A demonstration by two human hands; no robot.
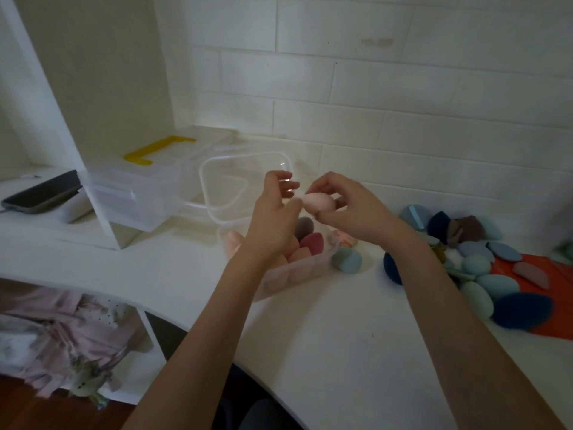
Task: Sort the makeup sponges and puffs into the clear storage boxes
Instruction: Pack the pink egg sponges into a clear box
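Note:
Both my hands are raised over a clear storage box (313, 263) that holds several pink, peach and maroon sponges. My right hand (347, 206) pinches a pale pink sponge (319, 202) between thumb and fingers. My left hand (274, 206) touches the sponge's left tip with its thumb while its fingers are loosely spread. A pile of blue and teal sponges and puffs (483, 274) lies to the right, partly on an orange sheet (558, 293). One teal sponge (348, 259) lies beside the box.
A clear lid (217, 181) leans behind the box. A larger lidded clear box with a yellow handle (148, 187) stands at back left beside a white shelf divider (102, 218). A dark phone (43, 193) lies at far left. The brick wall is close behind.

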